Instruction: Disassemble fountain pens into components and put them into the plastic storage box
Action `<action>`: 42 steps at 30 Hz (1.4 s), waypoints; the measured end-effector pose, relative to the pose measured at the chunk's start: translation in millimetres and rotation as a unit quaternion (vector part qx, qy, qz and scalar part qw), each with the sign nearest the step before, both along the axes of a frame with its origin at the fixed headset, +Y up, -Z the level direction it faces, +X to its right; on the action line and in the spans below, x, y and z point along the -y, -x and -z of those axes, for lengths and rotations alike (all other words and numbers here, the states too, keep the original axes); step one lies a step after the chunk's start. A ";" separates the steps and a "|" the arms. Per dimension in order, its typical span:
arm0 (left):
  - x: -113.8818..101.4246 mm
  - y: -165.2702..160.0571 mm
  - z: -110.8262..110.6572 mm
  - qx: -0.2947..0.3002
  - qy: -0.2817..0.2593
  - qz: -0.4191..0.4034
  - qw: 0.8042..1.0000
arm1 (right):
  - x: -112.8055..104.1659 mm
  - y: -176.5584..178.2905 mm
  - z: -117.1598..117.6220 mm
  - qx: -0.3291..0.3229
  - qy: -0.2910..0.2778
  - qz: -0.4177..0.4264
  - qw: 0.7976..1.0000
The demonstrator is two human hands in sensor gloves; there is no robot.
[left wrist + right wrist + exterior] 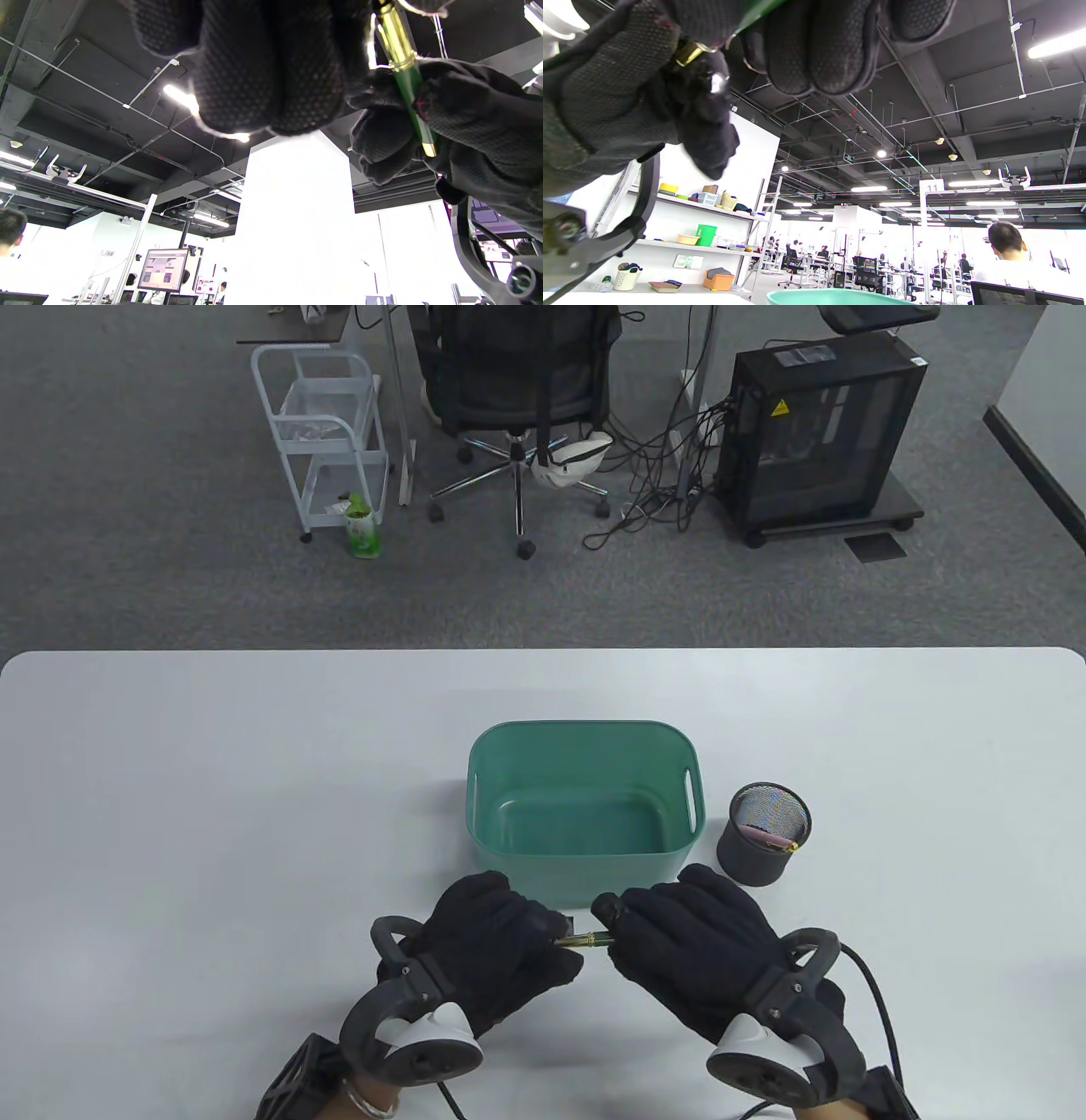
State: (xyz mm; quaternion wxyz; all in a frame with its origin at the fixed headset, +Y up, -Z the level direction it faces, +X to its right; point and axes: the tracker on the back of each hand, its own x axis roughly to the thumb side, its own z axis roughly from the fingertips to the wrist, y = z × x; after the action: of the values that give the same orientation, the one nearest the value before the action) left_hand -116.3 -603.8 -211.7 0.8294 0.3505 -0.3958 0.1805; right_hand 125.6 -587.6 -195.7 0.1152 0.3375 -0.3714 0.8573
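Observation:
A green fountain pen (585, 939) with gold bands lies level between both gloved hands, just in front of the green plastic storage box (584, 738). My left hand (543, 940) grips its left end with curled fingers; my right hand (624, 937) grips its right end. In the left wrist view the pen (407, 80) runs from my left fingers into the right glove (475, 127). In the right wrist view a gold band (689, 53) and a green sliver of the pen (755, 12) show between the curled fingers. The box looks empty inside.
A black mesh pen cup (764, 833) stands right of the box with a pink item inside. The white table (212, 814) stretches wide to both sides. An office chair (517, 381), a white cart (327, 432) and a computer case (819, 432) stand on the floor beyond.

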 end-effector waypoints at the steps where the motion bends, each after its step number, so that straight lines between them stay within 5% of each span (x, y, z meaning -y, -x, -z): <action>1: 0.1 0.1 -0.1 -0.001 0.000 0.001 1.000 | 0.0 -0.4 0.2 0.002 -0.001 0.000 1.000; 42: -0.8 -2.1 -3.7 -0.007 -0.015 -0.002 1.000 | -0.1 -2.4 1.5 0.005 -0.001 0.005 1.000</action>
State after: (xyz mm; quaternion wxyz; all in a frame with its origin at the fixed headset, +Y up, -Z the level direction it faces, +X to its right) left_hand -114.3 -602.9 -208.0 0.8264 0.3650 -0.3921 0.1738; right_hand 128.0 -587.4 -197.1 0.1171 0.3317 -0.3748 0.8578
